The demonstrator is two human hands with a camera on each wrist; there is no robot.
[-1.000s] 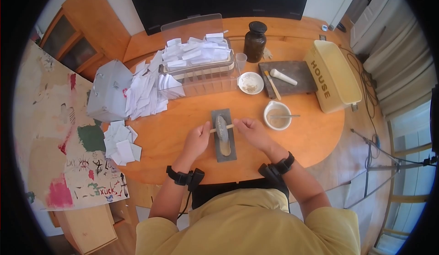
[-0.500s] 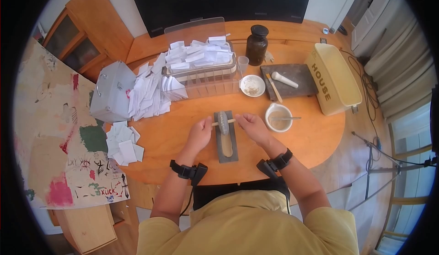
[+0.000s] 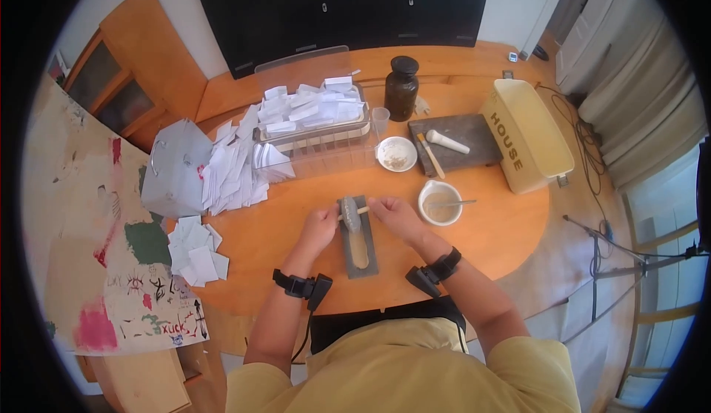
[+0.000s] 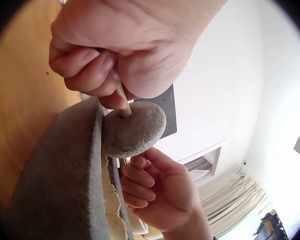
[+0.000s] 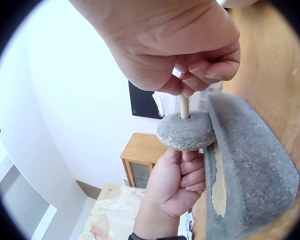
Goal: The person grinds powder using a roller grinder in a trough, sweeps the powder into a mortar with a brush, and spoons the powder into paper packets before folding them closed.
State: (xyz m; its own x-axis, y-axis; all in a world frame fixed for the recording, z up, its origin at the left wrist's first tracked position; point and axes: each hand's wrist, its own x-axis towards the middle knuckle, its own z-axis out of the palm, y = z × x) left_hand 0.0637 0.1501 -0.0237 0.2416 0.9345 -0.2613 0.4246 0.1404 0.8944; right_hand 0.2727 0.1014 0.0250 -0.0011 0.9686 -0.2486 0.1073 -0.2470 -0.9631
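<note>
A grey stone grinding wheel [image 3: 351,217] stands on edge in the far part of a long stone trough [image 3: 361,263]. Tan powder [image 5: 218,185] lines the groove nearer the body. Through the wheel's centre runs a wooden axle [image 5: 184,106]. My left hand [image 3: 319,229] grips its left end, fingers curled, as the left wrist view shows. At the other end, my right hand [image 3: 398,218] pinches the stick between thumb and fingers.
Right of the trough sits a white mortar [image 3: 440,204] with a thin rod in it. Beyond are a small white bowl [image 3: 396,154], a dark slab [image 3: 474,140] with pestle and brush, a brown jar [image 3: 402,91] and a yellow bin [image 3: 529,143]. Paper slips [image 3: 229,172] lie left.
The wheel has rolled away from the body toward the trough's far end, baring more of the powdered groove. Both hands moved with the axle, keeping hold. The head view has shifted slightly.
</note>
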